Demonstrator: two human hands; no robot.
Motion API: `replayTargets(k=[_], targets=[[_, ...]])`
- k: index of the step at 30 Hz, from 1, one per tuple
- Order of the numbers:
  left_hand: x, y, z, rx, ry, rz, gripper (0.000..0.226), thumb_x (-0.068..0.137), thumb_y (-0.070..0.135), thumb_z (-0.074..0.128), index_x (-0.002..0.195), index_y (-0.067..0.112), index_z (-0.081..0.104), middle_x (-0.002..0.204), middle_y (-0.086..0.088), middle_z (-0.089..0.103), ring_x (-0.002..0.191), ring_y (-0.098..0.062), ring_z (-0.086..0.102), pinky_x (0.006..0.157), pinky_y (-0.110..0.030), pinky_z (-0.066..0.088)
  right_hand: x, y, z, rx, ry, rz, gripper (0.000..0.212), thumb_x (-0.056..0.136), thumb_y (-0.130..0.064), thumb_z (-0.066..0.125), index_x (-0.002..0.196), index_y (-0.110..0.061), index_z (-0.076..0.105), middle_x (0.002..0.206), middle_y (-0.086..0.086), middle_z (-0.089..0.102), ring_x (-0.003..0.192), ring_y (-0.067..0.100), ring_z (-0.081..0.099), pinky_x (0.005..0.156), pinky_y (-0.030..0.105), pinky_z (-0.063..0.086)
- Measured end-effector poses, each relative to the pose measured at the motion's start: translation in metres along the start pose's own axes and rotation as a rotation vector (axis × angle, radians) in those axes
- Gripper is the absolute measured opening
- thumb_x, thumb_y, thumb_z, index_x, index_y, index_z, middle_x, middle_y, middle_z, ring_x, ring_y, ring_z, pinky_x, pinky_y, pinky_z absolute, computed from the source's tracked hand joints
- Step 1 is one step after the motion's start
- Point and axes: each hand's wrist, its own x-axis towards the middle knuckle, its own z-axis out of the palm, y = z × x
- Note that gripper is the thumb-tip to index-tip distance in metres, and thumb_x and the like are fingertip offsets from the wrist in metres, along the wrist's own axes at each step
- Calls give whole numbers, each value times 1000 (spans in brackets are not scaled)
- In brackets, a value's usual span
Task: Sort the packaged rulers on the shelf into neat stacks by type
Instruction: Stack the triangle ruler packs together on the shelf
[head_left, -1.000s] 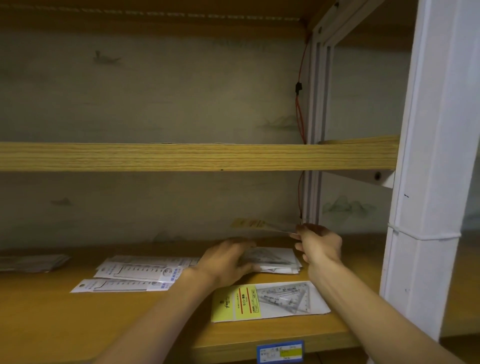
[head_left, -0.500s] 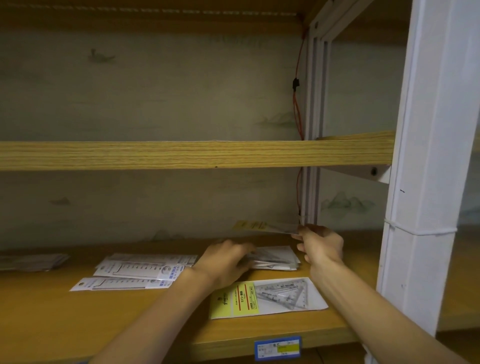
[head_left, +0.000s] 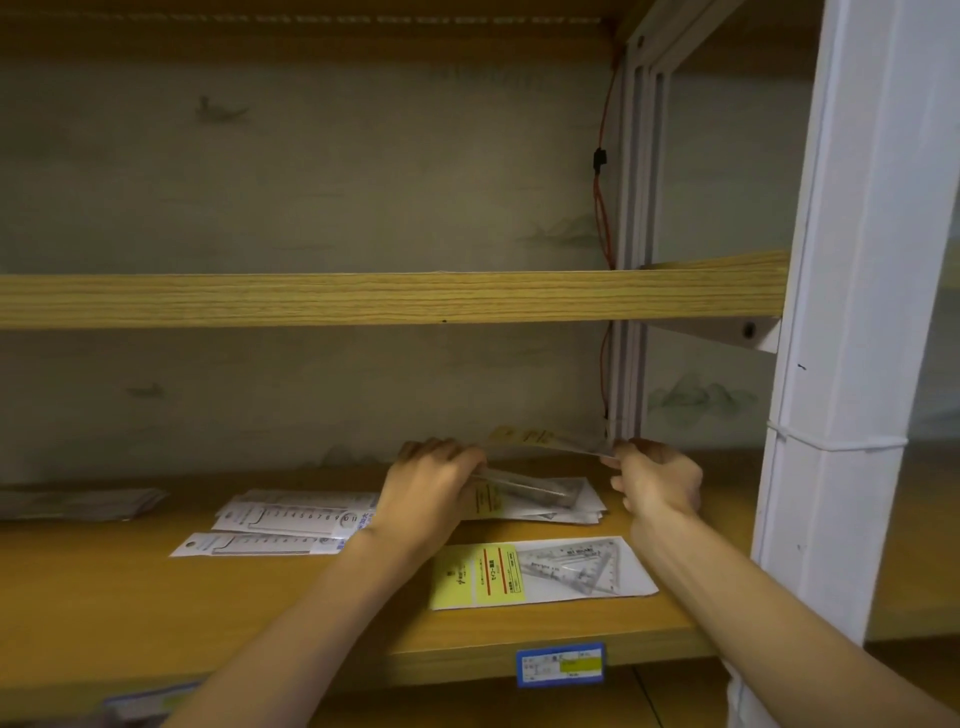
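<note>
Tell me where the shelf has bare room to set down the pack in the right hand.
Bare wood lies between the grey stack at far left and the straight-ruler packs, along the front edge below them, and between the right hand and the white post. It is crowded mid-shelf: triangle-pack pile, single triangle pack, left hand.

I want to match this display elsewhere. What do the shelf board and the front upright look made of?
Shelf board: wood-grain finish, probably laminate over board; the grain lines look printed, matt. Upright: smooth white, likely painted metal, though plastic cannot be ruled out.
</note>
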Motion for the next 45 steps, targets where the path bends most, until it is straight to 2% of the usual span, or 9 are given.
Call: replayTargets(k=[7, 12, 18, 23, 29, 31, 35, 40, 45], targets=[[-21, -18, -17, 97, 123, -203, 18, 67, 6, 68, 82, 16, 65, 79, -3, 68, 72, -30, 64, 66, -37, 48, -7, 4, -3, -18, 16, -4, 5, 88, -17, 66, 92, -20, 65, 95, 6, 72, 87, 22, 64, 57, 23, 41], [-33, -21, -28, 94, 204, -377, 26, 67, -1, 72, 88, 13, 65, 77, -8, 67, 70, -33, 63, 62, -35, 45, -16, 4, -11, -58, 9, -17, 11, 88, -14, 66, 96, -19, 63, 97, 4, 68, 99, 27, 66, 89, 39, 54], [-36, -19, -36, 55, 224, -426, 28, 73, 0, 70, 96, 13, 63, 84, -10, 67, 80, -34, 61, 67, -37, 41, -32, 6, -22, -140, -161, 0, 19, 88, -13, 66, 107, -18, 64, 103, 7, 65, 88, 20, 63, 68, 29, 51], [-37, -12, -37, 27, 214, -419, 24, 76, 3, 70, 96, 14, 62, 86, -8, 66, 82, -33, 61, 70, -37, 40, -46, 8, -28, -306, -288, -77, 27, 84, -17, 69, 110, -25, 64, 107, 2, 64, 99, 24, 63, 90, 42, 54], [-38, -2, -36, 0, 192, -401, 23, 77, 5, 70, 97, 15, 62, 88, -8, 66, 83, -32, 60, 71, -39, 41, -58, 7, -39, -528, -374, -230, 44, 89, -17, 66, 131, -16, 50, 88, -12, 51, 71, 2, 53, 50, 12, 40], [-37, 1, -36, -3, 187, -393, 23, 77, 6, 69, 96, 15, 61, 88, -7, 65, 83, -32, 60, 71, -39, 41, -61, 9, -42, -609, -388, -281, 48, 90, -19, 65, 134, -15, 47, 88, -14, 50, 70, 1, 54, 47, 8, 39], [-38, 5, -36, -18, 190, -379, 21, 80, 8, 69, 97, 17, 61, 92, -5, 65, 86, -28, 59, 72, -36, 37, -66, 8, -47, -765, -393, -383, 51, 91, -25, 64, 138, -17, 45, 116, -1, 62, 92, 6, 57, 62, 10, 44], [-40, 6, -37, -27, 192, -373, 20, 80, 9, 69, 97, 17, 62, 92, -4, 66, 86, -28, 59, 73, -37, 39, -64, 12, -50, -955, -353, -407, 56, 89, -40, 64, 139, -25, 43, 130, 0, 57, 126, 22, 45, 100, 38, 44], [-42, 9, -37, -25, 194, -342, 23, 76, 8, 72, 94, 18, 61, 91, -3, 65, 86, -27, 59, 72, -36, 39, -63, 11, -47, -1033, -314, -428, 50, 90, -43, 60, 135, -28, 46, 132, -2, 54, 129, 24, 40, 103, 38, 37]])
